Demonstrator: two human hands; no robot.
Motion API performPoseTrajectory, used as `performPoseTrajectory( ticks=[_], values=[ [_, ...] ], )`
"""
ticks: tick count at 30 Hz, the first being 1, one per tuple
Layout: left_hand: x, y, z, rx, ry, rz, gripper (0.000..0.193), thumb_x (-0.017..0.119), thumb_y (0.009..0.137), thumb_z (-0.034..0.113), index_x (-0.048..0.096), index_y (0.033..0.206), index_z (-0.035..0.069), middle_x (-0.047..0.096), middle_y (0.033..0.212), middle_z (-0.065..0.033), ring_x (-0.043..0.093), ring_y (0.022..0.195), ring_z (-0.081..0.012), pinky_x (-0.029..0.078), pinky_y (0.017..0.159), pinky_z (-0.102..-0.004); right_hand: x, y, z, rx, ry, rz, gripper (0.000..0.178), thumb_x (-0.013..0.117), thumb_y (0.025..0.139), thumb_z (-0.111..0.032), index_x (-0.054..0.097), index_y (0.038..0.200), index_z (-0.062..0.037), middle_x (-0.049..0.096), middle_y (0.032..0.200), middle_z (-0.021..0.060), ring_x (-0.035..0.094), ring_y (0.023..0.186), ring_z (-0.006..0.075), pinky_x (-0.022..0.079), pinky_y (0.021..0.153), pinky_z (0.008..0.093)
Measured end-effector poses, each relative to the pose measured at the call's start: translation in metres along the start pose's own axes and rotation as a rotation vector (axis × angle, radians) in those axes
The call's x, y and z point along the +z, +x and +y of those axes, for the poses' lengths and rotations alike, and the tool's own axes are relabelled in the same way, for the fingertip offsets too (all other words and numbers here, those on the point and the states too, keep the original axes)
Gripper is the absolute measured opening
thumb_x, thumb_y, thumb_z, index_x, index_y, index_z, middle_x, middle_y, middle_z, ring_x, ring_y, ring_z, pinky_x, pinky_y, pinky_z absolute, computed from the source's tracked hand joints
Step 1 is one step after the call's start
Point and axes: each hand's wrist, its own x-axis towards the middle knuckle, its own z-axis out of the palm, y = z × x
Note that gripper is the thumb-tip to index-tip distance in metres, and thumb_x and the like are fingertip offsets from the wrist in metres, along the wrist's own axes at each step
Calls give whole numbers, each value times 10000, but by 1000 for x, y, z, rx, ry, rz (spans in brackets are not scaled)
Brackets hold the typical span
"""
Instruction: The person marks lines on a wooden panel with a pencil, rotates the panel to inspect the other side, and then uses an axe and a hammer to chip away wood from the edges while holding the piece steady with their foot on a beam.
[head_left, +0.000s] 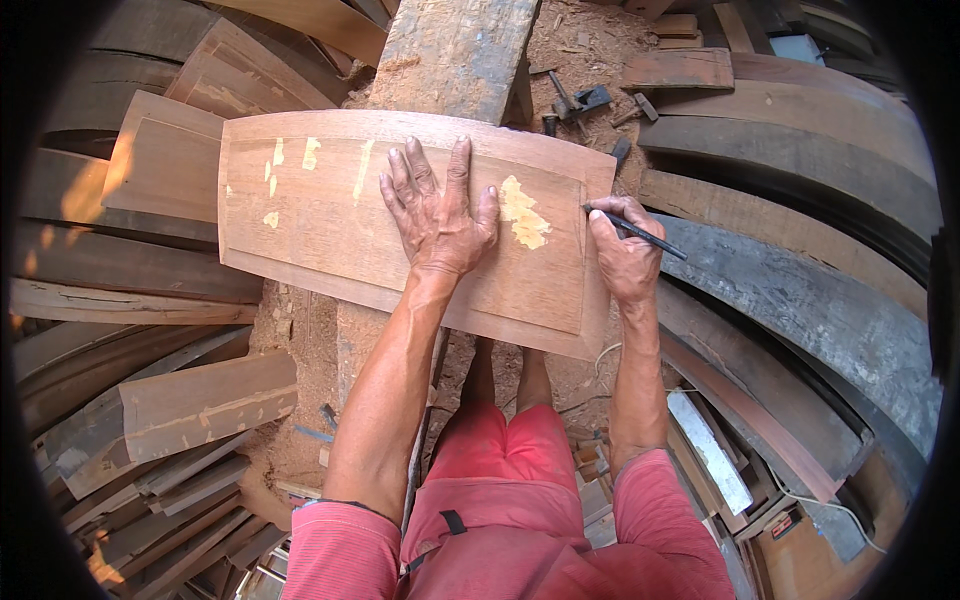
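Note:
A wooden panel (330, 230) with a raised border and pale yellowish patches lies across a thick plank (450, 50) in front of me. My left hand (438, 220) rests flat on the panel's middle with its fingers spread, just left of the largest pale patch. At the panel's right end, my right hand (630, 255) grips a slim black pencil-like tool (650, 238). The tool's tip touches or nearly touches the panel along the inner edge of the right border; its exact kind is not clear.
Hammers (634, 108) and other dark tools lie on sawdust beyond the panel. Stacked boards (800, 190) crowd the right side, and more boards (120, 270) are piled on the left. Another patched panel (210, 400) leans at lower left. A pale cable (835, 505) loops at lower right.

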Motion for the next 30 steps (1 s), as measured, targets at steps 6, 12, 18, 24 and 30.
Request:
performPoseTrajectory(
  ticks=[6, 12, 18, 24, 30],
  values=[
    [0, 0, 0, -2, -2, -10, 680, 584, 950, 456, 387, 1575, 273, 197, 1613, -346, 97, 1519, -524, 67, 1206, -654, 2, -1, -3, -38, 29, 32, 149, 662, 884, -82, 721, 970, 24, 714, 837, 69, 660, 768, 114, 534, 711, 286],
    [1, 0, 0, 2, 11, -1, 676, 579, 954, 452, 385, 1575, 271, 205, 1611, -346, 115, 1513, -527, 74, 1205, -653, -4, -3, -2, -31, 18, -40, 135, 660, 878, -76, 715, 947, 26, 714, 838, 73, 656, 772, 116, 531, 716, 283],
    [0, 0, 0, 9, 14, 2, 674, 577, 953, 447, 387, 1574, 267, 207, 1610, -345, 119, 1512, -528, 75, 1205, -652, -4, -3, -3, -33, 29, -31, 127, 662, 866, -71, 711, 928, 29, 710, 819, 71, 650, 763, 123, 530, 716, 288],
    [0, 0, 0, 4, 19, -11, 685, 580, 949, 442, 376, 1579, 266, 200, 1611, -348, 113, 1513, -528, 80, 1204, -653, -9, -3, -1, -56, -14, -84, 144, 665, 856, -70, 717, 945, 30, 709, 815, 79, 656, 775, 129, 533, 731, 292],
    [1, -1, -1, 16, 34, 1, 686, 583, 949, 443, 377, 1579, 263, 215, 1603, -351, 127, 1508, -532, 95, 1198, -658, -6, -6, -7, 22, 46, -33, 137, 665, 855, -71, 721, 922, 35, 715, 828, 99, 671, 781, 152, 536, 745, 307]
  ],
)
